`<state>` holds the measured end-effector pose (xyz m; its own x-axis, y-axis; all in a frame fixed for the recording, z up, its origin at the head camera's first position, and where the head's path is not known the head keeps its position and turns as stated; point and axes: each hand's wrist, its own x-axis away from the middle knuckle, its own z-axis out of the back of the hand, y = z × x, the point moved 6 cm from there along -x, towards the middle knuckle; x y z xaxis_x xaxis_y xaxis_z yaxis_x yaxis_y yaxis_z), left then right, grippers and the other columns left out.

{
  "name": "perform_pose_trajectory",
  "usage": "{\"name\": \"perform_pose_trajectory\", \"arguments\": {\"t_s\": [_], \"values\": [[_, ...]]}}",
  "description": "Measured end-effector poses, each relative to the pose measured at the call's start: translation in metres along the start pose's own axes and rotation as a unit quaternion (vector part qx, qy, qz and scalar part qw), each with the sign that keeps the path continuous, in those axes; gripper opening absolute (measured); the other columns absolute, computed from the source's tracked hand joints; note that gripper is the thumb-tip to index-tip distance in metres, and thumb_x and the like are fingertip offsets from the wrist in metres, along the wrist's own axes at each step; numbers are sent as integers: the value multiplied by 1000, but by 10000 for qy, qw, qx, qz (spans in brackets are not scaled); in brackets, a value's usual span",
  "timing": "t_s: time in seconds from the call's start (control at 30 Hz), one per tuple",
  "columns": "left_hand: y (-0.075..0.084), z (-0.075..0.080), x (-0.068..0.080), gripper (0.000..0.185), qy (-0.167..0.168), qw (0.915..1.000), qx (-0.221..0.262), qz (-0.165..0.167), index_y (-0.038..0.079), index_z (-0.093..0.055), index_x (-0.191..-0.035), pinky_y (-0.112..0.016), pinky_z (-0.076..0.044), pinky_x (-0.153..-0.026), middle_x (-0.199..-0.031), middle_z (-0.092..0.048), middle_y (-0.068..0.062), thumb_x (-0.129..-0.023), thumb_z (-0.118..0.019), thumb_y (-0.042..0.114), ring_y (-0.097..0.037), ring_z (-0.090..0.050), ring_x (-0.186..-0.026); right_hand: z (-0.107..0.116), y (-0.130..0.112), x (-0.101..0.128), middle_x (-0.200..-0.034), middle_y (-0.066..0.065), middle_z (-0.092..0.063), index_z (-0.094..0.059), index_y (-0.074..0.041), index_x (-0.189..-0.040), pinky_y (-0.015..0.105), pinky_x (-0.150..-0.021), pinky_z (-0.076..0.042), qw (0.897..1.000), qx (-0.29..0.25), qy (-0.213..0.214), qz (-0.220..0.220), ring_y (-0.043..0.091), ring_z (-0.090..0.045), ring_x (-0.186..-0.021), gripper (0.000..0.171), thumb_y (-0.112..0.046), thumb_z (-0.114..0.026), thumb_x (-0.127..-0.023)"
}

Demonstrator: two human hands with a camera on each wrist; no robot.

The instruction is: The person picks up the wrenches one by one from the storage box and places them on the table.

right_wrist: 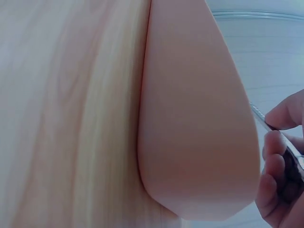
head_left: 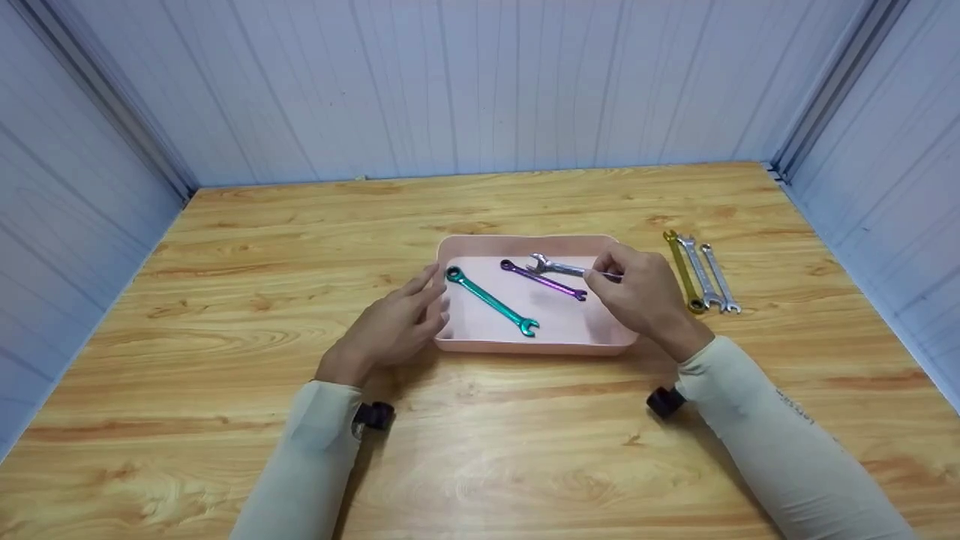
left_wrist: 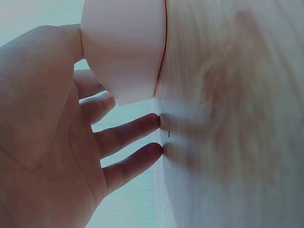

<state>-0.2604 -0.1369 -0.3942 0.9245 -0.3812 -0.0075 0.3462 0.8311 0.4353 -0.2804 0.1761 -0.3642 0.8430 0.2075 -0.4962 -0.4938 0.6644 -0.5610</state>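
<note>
My right hand (head_left: 641,292) pinches a silver combination wrench (head_left: 562,268) by its shaft over the right part of a pink tray (head_left: 540,349), its open-ended jaw pointing left. In the right wrist view, thumb and fingers close on the wrench (right_wrist: 261,114) beyond the tray wall (right_wrist: 199,118). Inside the tray are a green wrench (head_left: 491,300) at the left and a smaller purple wrench (head_left: 544,280) near the middle. My left hand (head_left: 394,326) is at the tray's left end with fingers spread and fairly straight; in the left wrist view two fingertips (left_wrist: 154,151) reach the tabletop.
Right of the tray, a gold wrench (head_left: 683,274) and two silver wrenches (head_left: 701,274) lie side by side on the wooden table (head_left: 510,450). Pale panel walls (head_left: 480,90) stand at the back and both sides.
</note>
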Motion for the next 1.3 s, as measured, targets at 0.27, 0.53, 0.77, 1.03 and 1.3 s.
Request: {"name": "perform_pose_trajectory", "arguments": {"t_s": [0.27, 0.53, 0.77, 1.03, 1.3], "values": [[-1, 0, 0, 59, -62, 9999, 9, 142, 21, -27, -160, -49, -33, -114, -167, -16, 2, -107, -41, 43, -27, -33, -145, 4, 5, -1, -74, 3, -62, -66, -8, -83, 30, -55, -39, 9980, -324, 132, -531, 18, -52, -65, 12, -15, -67, -93], [1, 1, 1, 57, 8, 10000, 15, -80, 19, -29, -159, -50, -38, -110, -166, -18, -1, -107, -42, 39, -30, -37, -143, 8, 15, -1, -71, 5, -59, -69, -6, -85, 26, -52, -39, 9861, -946, 166, -1352, 18, -51, -64, 13, -16, -65, -93], [2, 1, 2, 58, 30, 9999, 2, -130, 20, -27, -160, -50, -39, -110, -166, -18, 0, -107, -42, 38, -30, -37, -143, 8, 22, -1, -67, 6, -56, -68, 2, -91, 24, -50, -38, 9683, -1622, 18, -1898, 14, -49, -60, 19, -14, -60, -96], [1, -1, 0, 58, -36, 10000, -5, -25, 21, -26, -160, -49, -35, -113, -167, -16, 2, -107, -41, 40, -28, -33, -145, 7, 30, -2, -67, 5, -53, -62, 4, -90, 22, -49, -42, 9343, -2613, -106, -2423, 13, -48, -58, 22, -13, -54, -100], [1, 0, -1, 59, -109, 9999, 11, 94, 23, -26, -160, -48, -33, -114, -167, -14, 3, -107, -41, 42, -27, -31, -146, 5, 40, -3, -63, 1, -52, -58, 0, -93, 20, -48, -39, 8244, -4676, 61, -3188, 9, -46, -55, 13, -9, -51, -101]]}}
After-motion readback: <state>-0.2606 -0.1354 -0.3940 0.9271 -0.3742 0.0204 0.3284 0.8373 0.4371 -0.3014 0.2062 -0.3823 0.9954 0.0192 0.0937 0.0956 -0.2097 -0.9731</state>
